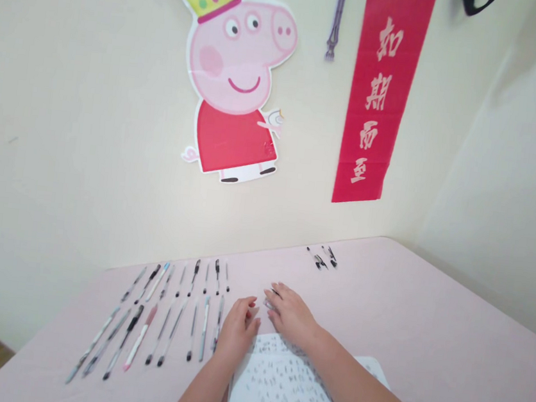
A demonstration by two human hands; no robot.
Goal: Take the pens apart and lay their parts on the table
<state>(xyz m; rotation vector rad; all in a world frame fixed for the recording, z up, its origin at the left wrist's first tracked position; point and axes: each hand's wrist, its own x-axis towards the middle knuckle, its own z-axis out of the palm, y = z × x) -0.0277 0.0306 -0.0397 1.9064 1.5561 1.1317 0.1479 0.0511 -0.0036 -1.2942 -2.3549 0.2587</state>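
My left hand (238, 328) rests on the table just above the white sheet's left corner, its fingers bent and the thumb apart, with nothing visible in it. My right hand (292, 315) is close beside it, palm down over the sheet's top edge. At its fingertips shows a small pale and dark thing (268, 303), mostly covered by the fingers; I cannot make out its kind. Beneath my wrists lies the white sheet (270, 388), covered with small dark marks. A grey pen (218, 324) lies left of my left hand, partly hidden by it.
Two rows of pens and refills lie to the left, among them a black-gripped pen (132, 321) and a pink-and-white pen (141, 336). Several small black pieces (322, 260) lie near the table's back edge. The wall behind bears a pig cutout (243, 82) and a red banner (379, 110).
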